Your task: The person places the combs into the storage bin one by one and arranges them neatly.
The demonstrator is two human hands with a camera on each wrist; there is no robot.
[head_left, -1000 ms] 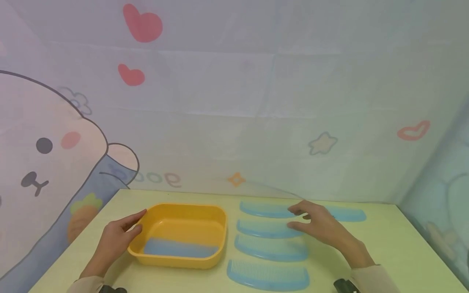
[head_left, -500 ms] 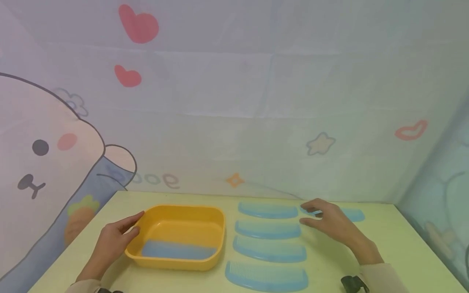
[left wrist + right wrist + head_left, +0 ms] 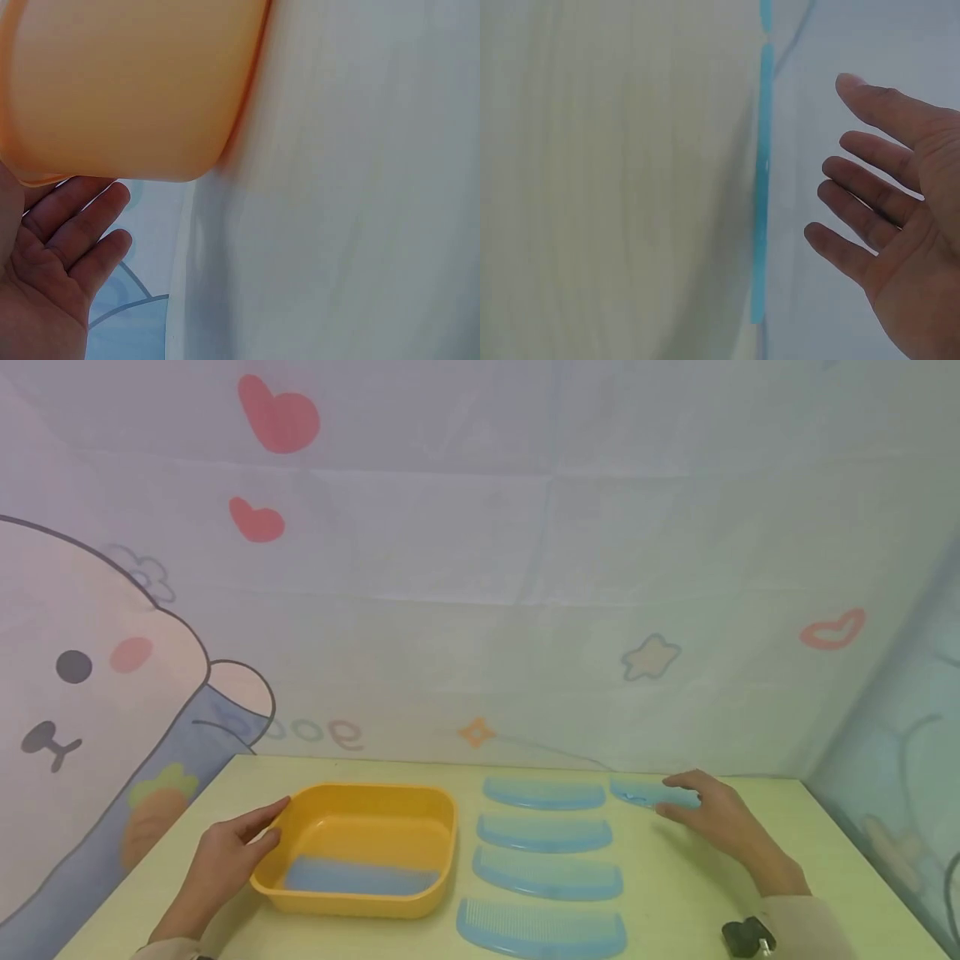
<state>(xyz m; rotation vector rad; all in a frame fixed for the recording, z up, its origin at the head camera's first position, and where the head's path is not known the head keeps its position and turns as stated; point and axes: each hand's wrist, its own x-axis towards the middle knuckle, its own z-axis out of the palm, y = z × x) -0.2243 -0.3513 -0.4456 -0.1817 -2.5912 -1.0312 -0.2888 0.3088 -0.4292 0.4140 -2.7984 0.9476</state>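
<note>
My left hand [image 3: 228,860] rests at the left rim of a yellow basin [image 3: 352,910], its index finger and thumb touching the rim. Inside the basin lies a blue comb [image 3: 360,877]. In the left wrist view, relaxed fingers [image 3: 90,229] show beside the basin wall. My right hand [image 3: 723,818] hovers over the right end of a blue comb [image 3: 641,791] at the back of the table, thumb and fingers spread. The right wrist view shows a gap between these fingers [image 3: 866,199] and the comb's thin blue edge [image 3: 762,187]; nothing is held.
Several more blue combs lie in a column between the basin and my right hand: the back one [image 3: 543,793], two middle ones [image 3: 543,833] and the nearest [image 3: 540,935]. A printed cloth [image 3: 450,568] hangs behind the pale table [image 3: 712,910].
My right hand has moved right, from over the combs in the column to the right end of the far-right comb, uncovering its left part. The left hand stays at the basin.
</note>
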